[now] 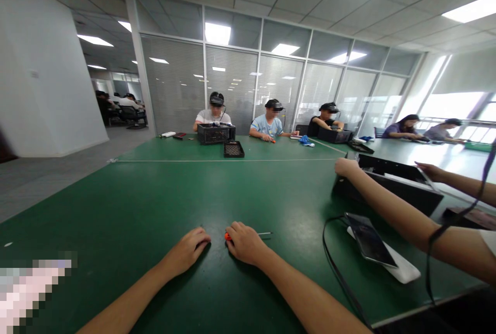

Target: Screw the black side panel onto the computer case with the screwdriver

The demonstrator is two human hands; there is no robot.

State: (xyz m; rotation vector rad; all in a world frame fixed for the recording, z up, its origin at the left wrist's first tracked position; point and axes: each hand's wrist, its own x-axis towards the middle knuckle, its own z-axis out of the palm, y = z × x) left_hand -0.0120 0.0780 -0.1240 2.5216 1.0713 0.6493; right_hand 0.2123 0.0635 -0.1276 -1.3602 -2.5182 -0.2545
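Low over the green table [217,194], my left hand [189,248] rests with its fingers together and curled downward; nothing shows in it. A short gap to the right lies my right hand [246,243], its fingers closed over a screwdriver. The screwdriver's orange handle [228,236] sticks out at the fingertips, and its thin metal shaft [265,233] points right from beneath the hand. Most of the handle is hidden under my fingers.
At right, a neighbour's hands [346,167] hold a black metal case [387,187]. Nearer lie a phone [370,238], a white power bank-like block [405,271] and a black cord [329,256]. Across a string [271,159], several people sit with another black case [215,134] and a tray [234,149].
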